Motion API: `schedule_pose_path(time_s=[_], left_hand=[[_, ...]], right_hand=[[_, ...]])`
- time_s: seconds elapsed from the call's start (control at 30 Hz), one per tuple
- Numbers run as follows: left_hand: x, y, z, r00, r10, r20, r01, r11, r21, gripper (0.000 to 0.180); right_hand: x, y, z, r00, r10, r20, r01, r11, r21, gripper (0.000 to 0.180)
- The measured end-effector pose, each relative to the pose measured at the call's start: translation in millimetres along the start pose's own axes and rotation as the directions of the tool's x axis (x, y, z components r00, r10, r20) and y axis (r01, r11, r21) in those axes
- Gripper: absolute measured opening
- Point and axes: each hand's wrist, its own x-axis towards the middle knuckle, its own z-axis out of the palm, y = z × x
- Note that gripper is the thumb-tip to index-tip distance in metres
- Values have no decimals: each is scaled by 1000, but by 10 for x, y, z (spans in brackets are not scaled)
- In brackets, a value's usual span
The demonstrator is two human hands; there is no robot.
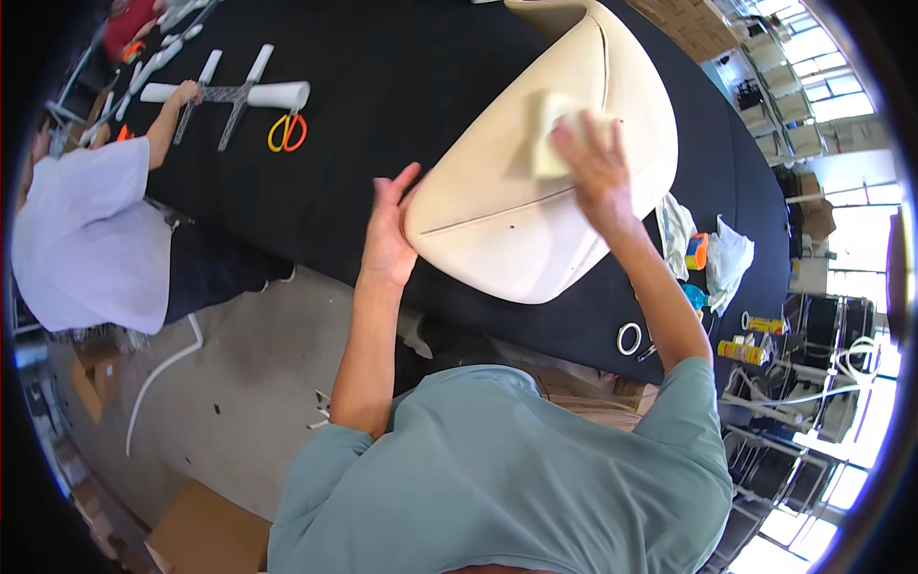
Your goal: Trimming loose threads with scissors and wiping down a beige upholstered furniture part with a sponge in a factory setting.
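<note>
One cream padded shell (492,177) is filling the frame's upper centre, lying on black cloth (330,210) that is perhaps protecting it. The left hand (388,234), fingers loosely spread, is resting against its left edge, probably steadying it without gripping. Just right of upper centre, the right hand (598,172) is pressing a pale block (549,158) onto the face, likely spreading pressure; blur is hiding how firmly its fingers are closing, so I cannot tell.

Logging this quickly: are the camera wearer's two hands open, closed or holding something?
Left hand: open, at the left edge of the cream upholstered shell.
Right hand: holding a pale yellow pad, motion-blurred.
</note>
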Motion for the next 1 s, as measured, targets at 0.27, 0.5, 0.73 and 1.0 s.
schedule_pose_path(time_s=[0.27,0.5,0.73,1.0], left_hand=[[144,-82,273,998,-56,1,46,829,557,36],[148,-136,351,995,-20,93,-45,765,643,52],[96,-266,484,975,39,219,-136,884,446,85],[-61,-268,818,946,-54,319,-62,938,341,104]], right_hand=[[-800,-922,436,931,362,-51,-341,909,241,78],[-424,6,29,786,541,-300,-525,840,141,89],[-817,-854,354,910,383,-161,-340,909,241,78],[740,1364,-557,834,354,-423,-391,920,-1,50]])
